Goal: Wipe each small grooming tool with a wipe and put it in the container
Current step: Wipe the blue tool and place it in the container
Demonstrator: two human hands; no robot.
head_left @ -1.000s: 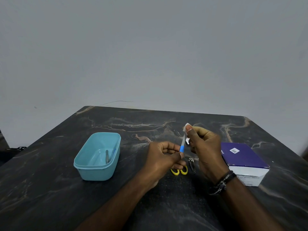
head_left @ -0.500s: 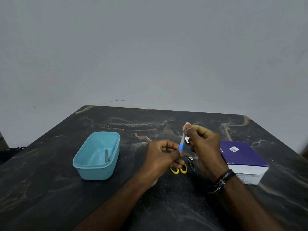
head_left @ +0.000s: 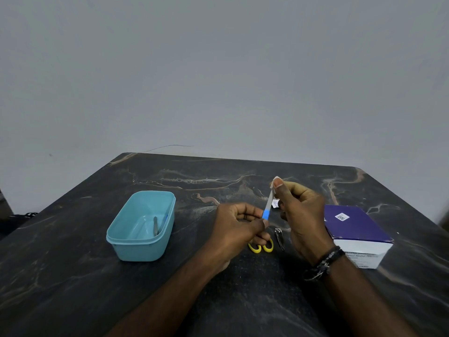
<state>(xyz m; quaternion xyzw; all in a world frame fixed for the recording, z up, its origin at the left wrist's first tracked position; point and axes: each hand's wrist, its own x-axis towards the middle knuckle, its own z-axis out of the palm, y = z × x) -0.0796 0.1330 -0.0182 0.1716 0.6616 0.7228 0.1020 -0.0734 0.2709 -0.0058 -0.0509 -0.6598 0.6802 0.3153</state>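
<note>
Blue-handled nail file (head_left: pixel 268 207) pinched by left hand (head_left: pixel 239 226) fingers; right hand (head_left: pixel 300 217) fingers pinch white wipe (head_left: pixel 276 179) round its tip

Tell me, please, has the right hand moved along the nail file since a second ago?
No: the right hand remains at the nail file tip, beside the purple box.

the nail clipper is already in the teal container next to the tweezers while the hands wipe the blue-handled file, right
Not quite. In the head view the nail clipper lies on the table beside the yellow scissors, not in the teal container. The rest holds: the tweezers are in the container, the left hand holds the blue-handled file and the right hand pinches a wipe on its tip.
</note>
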